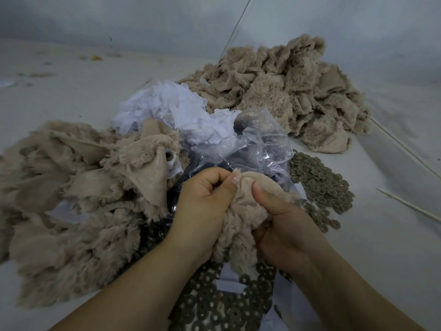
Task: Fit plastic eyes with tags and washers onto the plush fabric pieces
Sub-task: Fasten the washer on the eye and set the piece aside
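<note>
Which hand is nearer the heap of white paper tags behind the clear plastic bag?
Left. The left hand grips the beige plush piece just below the heap of white paper tags; the right hand sits lower and further right.

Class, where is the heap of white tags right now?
In the head view, the white tags lie centre, beyond both hands, between the near-left plush heap and far-right plush heap, beside the clear bag.

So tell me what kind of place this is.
Probably a toy-making workbench, perhaps in a small factory. Heaps of cut beige plush pieces, a spread of grey washers and a pile of white tags surround both hands gripping one plush piece.
</note>
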`<state>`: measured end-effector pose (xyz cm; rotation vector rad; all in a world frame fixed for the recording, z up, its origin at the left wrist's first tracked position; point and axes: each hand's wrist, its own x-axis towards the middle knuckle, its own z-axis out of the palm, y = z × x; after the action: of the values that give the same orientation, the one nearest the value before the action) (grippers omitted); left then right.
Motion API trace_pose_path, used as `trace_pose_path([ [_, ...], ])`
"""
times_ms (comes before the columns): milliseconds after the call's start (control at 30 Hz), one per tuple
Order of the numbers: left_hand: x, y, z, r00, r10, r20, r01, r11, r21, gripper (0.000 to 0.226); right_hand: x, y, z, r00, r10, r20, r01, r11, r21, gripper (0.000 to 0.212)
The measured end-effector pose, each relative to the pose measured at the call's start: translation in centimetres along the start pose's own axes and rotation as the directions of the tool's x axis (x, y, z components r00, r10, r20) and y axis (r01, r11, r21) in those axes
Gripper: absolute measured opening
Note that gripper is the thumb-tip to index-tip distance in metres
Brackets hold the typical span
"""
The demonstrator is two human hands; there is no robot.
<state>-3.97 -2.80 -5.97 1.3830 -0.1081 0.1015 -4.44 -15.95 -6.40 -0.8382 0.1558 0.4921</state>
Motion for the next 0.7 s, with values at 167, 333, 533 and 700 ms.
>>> trace_pose_path([
  [167,0.1,0.3,0.0,0.999,0.003,0.043,-0.002,1.000,-0.017,0.018,-0.2,-0.3,-0.2,0.997,0.005,0.071,-0.007,1.000,0.024,0.041],
  [333,0.1,0.0,0.1,0.998,0.011,0.055,-0.011,1.000,0.004,0.023,-0.3,-0.4,-0.6,0.995,0.009,0.095,-0.009,1.000,0.003,0.047],
  [533,0.4,0.0,-1.1,0.984,-0.114,0.135,0.130,0.985,-0.110,0.030,0.2,-0.4,-0.4,0.997,-0.031,0.075,0.034,0.999,-0.038,0.043],
  [700,0.5,0.3,-1.2,0.977,-0.177,0.118,0.200,0.956,-0.214,0.019,-0.5,-2.0,-1.2,0.979,0.000,0.205,0.015,0.997,-0.072,0.042],
])
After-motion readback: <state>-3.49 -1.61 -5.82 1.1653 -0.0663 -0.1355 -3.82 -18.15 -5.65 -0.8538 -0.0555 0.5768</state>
